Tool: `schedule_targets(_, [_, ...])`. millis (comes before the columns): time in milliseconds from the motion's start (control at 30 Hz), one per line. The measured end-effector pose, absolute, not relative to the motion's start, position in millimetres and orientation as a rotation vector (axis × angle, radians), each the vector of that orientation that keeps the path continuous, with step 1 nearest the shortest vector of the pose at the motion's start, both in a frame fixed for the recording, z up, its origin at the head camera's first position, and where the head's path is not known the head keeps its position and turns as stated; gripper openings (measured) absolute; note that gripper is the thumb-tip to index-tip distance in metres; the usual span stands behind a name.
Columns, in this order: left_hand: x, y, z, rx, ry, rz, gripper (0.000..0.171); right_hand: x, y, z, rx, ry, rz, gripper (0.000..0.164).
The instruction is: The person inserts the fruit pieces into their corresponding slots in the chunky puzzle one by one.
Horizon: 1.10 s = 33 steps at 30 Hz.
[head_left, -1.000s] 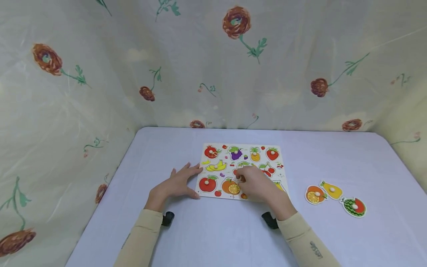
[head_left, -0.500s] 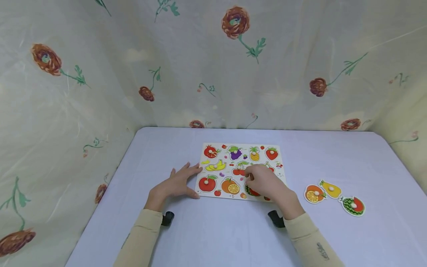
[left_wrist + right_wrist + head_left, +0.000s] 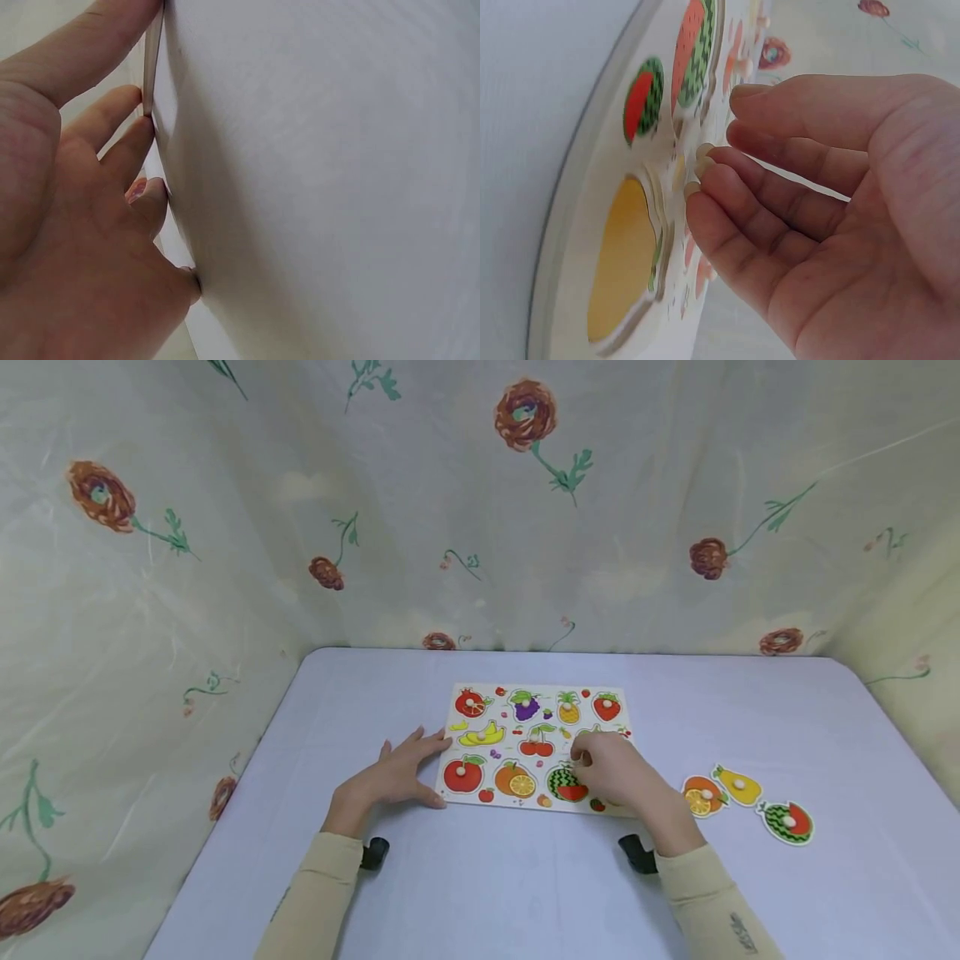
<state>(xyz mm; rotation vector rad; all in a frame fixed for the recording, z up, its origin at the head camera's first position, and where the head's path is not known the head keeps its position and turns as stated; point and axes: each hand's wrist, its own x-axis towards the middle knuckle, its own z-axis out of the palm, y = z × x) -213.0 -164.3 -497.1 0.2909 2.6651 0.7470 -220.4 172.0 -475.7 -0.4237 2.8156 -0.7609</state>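
A white fruit puzzle board [image 3: 555, 757] lies on the table. My left hand [image 3: 401, 770] rests beside it, fingers spread and touching its left edge; in the left wrist view the fingertips meet the board's side [image 3: 151, 64]. My right hand [image 3: 617, 768] is over the board's right part, fingers loosely bent. In the right wrist view thumb and forefinger tips are close together, with nothing seen between them. Nearby are a recess with a yellow picture [image 3: 622, 262] and a watermelon picture [image 3: 694, 56]. The right hand hides part of the board in the head view.
Right of the board lie three loose knobbed pieces: an orange [image 3: 703, 796], a pear [image 3: 738, 786] and a watermelon [image 3: 787, 822]. Knobbed pieces such as the apple [image 3: 462, 775] and bananas [image 3: 482, 735] sit in the board. A flowered curtain [image 3: 420, 510] hangs behind the table.
My right hand has moved rightward across the board from beside the orange picture, uncovering the cherries and the watermelon picture. The left hand has stayed at the board's edge.
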Motion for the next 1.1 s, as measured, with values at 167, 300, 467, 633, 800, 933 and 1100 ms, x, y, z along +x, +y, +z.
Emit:
schedule_targets(167, [-214, -165, -499, 0.289, 2.667, 0.750, 0.095, -223, 182, -474, -0.363, 2.777, -0.766, 0.021])
schedule_targets(300, [-214, -165, -501, 0.284, 2.665, 0.752, 0.096, -226, 193, -471, -0.341, 2.786, -0.750, 0.018])
schedule_targets(467, [-213, -166, -502, 0.283, 2.668, 0.763, 0.096, -226, 203, -467, -0.296, 2.764, -0.765, 0.020])
schedule_targets(633, [-214, -165, -502, 0.281, 2.670, 0.759, 0.096, -227, 209, -463, -0.286, 2.769, -0.748, 0.022])
schedule_targets(800, [-214, -165, -502, 0.276, 2.673, 0.746, 0.096, -227, 219, -458, -0.256, 2.782, -0.721, 0.022])
schedule_targets(933, [-214, -164, -501, 0.273, 2.670, 0.753, 0.096, -227, 228, -457, -0.213, 2.773, -0.712, 0.025])
schedule_targets(1100, [-214, -165, -502, 0.280, 2.676, 0.735, 0.096, -229, 238, -455, -0.208, 2.760, -0.691, 0.025])
